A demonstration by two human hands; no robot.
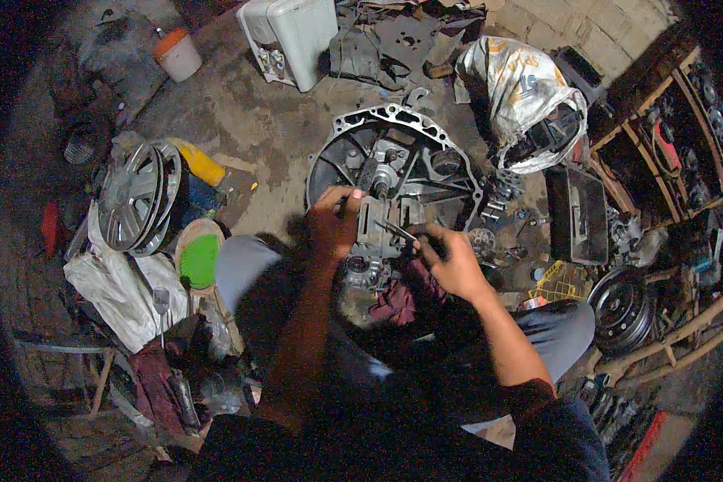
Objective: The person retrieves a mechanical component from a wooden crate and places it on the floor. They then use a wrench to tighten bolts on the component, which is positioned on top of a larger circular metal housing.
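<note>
My left hand point(335, 223) grips the left edge of a grey slotted metal part point(373, 228), its fingers closed on it. The part is held in front of my body at the near side of a large gearbox bell housing point(345, 122). In my right hand point(455, 263), thumb and fingers pinch a thin metal rod point(397, 230), whose tip lies over the face of the slotted part. Just below that part is a round metal component point(363, 273), beside a dark red cloth point(394, 304). The exact kind of rod cannot be made out.
Loose gears and small parts point(502, 193) lie right of the housing, near a black bin point(586, 213) and a black steel wheel point(621, 309). Silver wheel covers point(132, 197) and a yellow bottle point(197, 163) stand left. A white container point(309, 40) and white sack point(522, 96) sit beyond.
</note>
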